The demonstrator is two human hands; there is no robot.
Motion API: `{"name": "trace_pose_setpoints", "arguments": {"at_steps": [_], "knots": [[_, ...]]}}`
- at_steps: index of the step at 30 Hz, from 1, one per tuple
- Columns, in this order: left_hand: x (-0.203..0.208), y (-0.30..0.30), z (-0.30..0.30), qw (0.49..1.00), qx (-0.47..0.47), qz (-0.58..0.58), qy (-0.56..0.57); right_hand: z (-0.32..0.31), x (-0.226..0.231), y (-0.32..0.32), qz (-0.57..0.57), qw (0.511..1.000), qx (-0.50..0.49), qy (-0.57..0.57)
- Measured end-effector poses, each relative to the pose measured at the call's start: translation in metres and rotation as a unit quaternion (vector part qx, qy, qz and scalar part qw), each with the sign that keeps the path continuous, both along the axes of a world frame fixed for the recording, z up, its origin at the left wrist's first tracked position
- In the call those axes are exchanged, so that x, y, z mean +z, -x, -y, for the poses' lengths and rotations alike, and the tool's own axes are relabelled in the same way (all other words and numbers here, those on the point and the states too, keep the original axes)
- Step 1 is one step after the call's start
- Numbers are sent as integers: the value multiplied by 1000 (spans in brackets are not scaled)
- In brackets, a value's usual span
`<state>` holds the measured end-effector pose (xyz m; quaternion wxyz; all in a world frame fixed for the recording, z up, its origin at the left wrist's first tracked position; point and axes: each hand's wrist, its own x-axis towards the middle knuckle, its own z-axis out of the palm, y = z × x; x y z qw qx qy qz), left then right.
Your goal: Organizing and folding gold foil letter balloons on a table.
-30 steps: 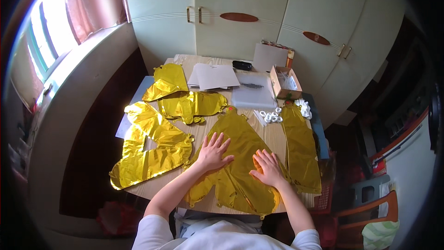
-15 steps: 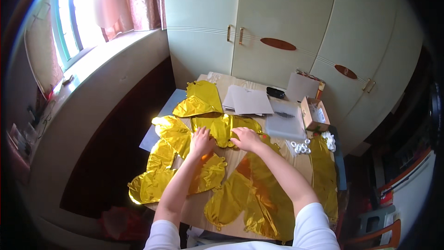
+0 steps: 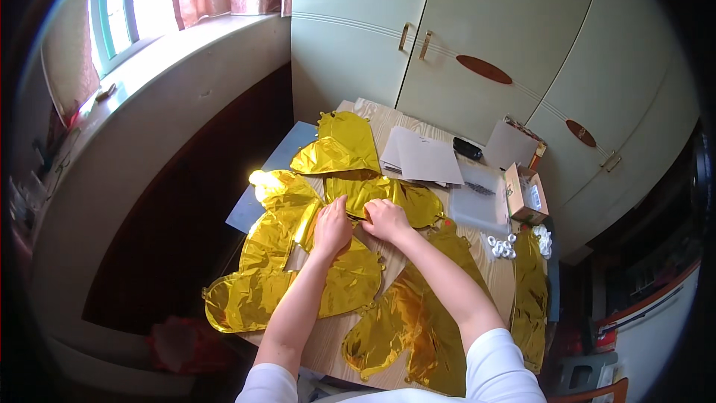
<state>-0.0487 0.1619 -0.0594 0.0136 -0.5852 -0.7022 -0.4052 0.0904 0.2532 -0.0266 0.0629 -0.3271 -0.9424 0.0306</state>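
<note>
Several flat gold foil balloons lie over the wooden table. My left hand (image 3: 333, 228) is closed on the near edge of the middle balloon (image 3: 349, 191), thumb up. Close to its right, my right hand (image 3: 386, 219) bends its fingers over the same edge in a pinch; its fingertips are partly hidden. A large angular balloon (image 3: 257, 254) spreads to the left and passes under my left wrist. Another balloon (image 3: 451, 306) lies beneath my right forearm, and a folded one (image 3: 350, 136) rests at the far end.
Beyond my right hand are grey-white sheets (image 3: 425, 158), a black object (image 3: 468, 149), a clear plastic folder (image 3: 477, 205) and a small open box (image 3: 526, 198). White rings (image 3: 501, 246) sit by a narrow gold balloon (image 3: 528, 298) at the table's right side. A cabinet (image 3: 492, 22) stands behind.
My hands have come closer together on the middle balloon, and their fingers are more curled round its near edge. The whole view has shifted slightly.
</note>
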Motion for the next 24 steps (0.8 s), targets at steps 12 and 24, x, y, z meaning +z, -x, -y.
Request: {"name": "trace_pose_setpoints", "arguments": {"at_steps": [12,24], "knots": [[-6,1,-4,993,52,88,-56,-6,4,10,-7,1000,14,-20],[-6,2,-4,991,69,103,-44,-5,14,19,-76,993,-77,47]]}}
